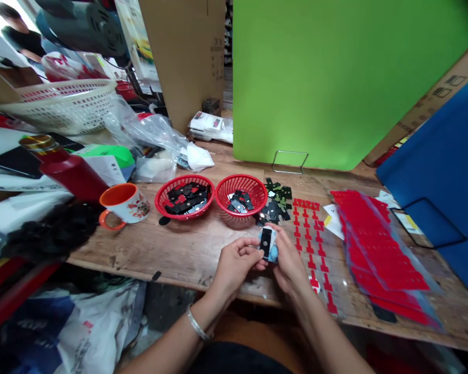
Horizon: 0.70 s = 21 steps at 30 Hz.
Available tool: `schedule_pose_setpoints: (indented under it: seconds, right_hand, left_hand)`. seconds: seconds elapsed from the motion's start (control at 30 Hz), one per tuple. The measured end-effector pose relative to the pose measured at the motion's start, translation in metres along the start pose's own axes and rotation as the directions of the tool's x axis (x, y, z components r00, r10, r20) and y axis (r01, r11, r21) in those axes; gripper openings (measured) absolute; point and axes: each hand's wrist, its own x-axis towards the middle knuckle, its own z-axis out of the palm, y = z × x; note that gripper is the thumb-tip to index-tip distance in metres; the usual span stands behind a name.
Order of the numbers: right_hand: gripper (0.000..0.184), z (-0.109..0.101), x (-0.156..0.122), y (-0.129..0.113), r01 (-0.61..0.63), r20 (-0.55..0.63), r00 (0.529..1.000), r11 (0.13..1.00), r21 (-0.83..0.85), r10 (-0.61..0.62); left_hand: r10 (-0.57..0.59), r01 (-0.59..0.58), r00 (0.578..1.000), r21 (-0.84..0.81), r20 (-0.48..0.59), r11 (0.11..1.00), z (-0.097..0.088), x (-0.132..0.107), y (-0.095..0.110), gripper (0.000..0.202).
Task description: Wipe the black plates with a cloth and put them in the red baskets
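Black and flat, a small plate [265, 241] with a round spot at its centre is sitting between my hands, above the front edge of the wooden table [171, 252]. My left hand [234, 265] is pinching its near side between thumb and fingers. My right hand [290, 262] is curling around a pale blue wad [273, 253] that is lying against the plate, so both hands are close together over the same spot. A silvery bracelet [197, 323] is circling my left wrist.

Just beyond, two red baskets [160, 200] are standing side by side, both holding dark pieces; the left one is carrying more. A loose pile of dark pieces [277, 205] is lying beside the right basket. To the right, red T-shaped pieces [308, 231] are running in columns, and red sheets [378, 249] are lying stacked further over. A white mug [132, 205] with an orange inside is standing left of the baskets.
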Motion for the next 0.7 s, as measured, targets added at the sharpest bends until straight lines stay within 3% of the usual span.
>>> schedule_pose_setpoints:
  seconds: [0.1, 0.2, 0.27, 0.33, 0.43, 0.5, 0.57, 0.63, 0.7]
  right_hand:
    - [0.027, -0.003, -0.014, 0.0, 0.069, 0.19, 0.98, 0.998, -0.01, -0.066]
    - [0.023, -0.009, -0.019, -0.002, 0.143, 0.323, 0.943, 0.973, -0.183, -0.078]
    - [0.028, -0.013, -0.018, -0.005, 0.174, 0.314, 0.948, 0.923, -0.343, -0.062]
    - [0.03, -0.017, -0.016, -0.009, 0.237, 0.261, 0.958, 0.843, -0.483, -0.12]
    - [0.033, -0.024, -0.013, -0.015, 0.305, 0.16, 0.952, 0.773, -0.557, -0.26]
    - [0.035, -0.029, -0.013, -0.017, 0.268, 0.087, 0.961, 0.797, -0.542, -0.264]
    - [0.037, -0.033, -0.014, -0.017, 0.203, 0.051, 0.977, 0.838, -0.506, -0.206]
    - [0.037, -0.034, -0.015, -0.015, 0.148, 0.053, 0.989, 0.864, -0.481, -0.14]
    - [0.037, -0.034, -0.018, -0.012, 0.122, 0.06, 0.992, 0.868, -0.481, -0.107]
  left_hand:
    - [0.064, -0.065, 0.997, -0.009, -0.033, 0.998, 0.002, -0.001, 0.0, 0.041]
    - [0.092, -0.092, 0.996, 0.016, -0.016, 0.996, 0.002, -0.004, 0.0, 0.037]
    - [0.103, -0.104, 0.995, 0.048, 0.013, 0.993, 0.0, -0.005, 0.002, 0.035]
    - [0.141, -0.144, 0.989, 0.092, 0.039, 0.985, -0.003, -0.002, 0.008, 0.032]
    - [0.329, -0.326, 0.944, 0.213, 0.023, 0.921, -0.007, 0.013, 0.028, 0.021]
    - [0.502, -0.47, 0.865, 0.351, 0.0, 0.81, -0.01, 0.03, 0.049, 0.015]
    - [0.644, -0.552, 0.765, 0.549, 0.032, 0.628, -0.016, 0.048, 0.071, 0.012]
    - [0.729, -0.539, 0.677, 0.744, 0.103, 0.396, -0.028, 0.064, 0.091, 0.012]
    - [0.757, -0.45, 0.637, 0.867, 0.144, 0.214, -0.044, 0.075, 0.108, 0.013]
